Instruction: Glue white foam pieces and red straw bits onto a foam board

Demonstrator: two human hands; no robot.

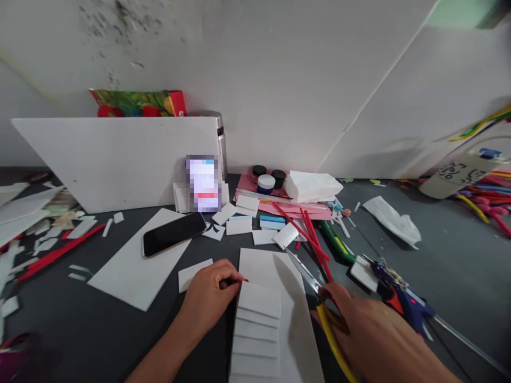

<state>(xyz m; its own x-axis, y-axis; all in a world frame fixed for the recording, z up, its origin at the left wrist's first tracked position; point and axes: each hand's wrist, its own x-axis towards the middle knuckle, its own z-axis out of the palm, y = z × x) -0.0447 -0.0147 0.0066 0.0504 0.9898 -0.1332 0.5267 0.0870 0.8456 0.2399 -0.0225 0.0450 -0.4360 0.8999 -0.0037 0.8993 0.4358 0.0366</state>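
Observation:
My right hand (359, 319) grips a pair of scissors (313, 279) with yellow handles. Their blades look nearly closed and point up and left over the right edge of a long white board (297, 324). My left hand (211, 292) has its fingers pinched at the left edge of that board, by the top of a row of overlapping white pieces (257, 324). A tiny red spot shows at its fingertips; whether it is a fingernail or a held scrap I cannot make out. A small white card (191, 274) lies partly behind my left hand.
A black phone (174, 234) rests on a white sheet (136, 276). Behind are a blurred lit screen (204, 183), an upright white panel (120, 165) and small jars (265, 184). Red strips (315, 234), a green cutter (336, 242) and a glue gun (411, 303) lie right.

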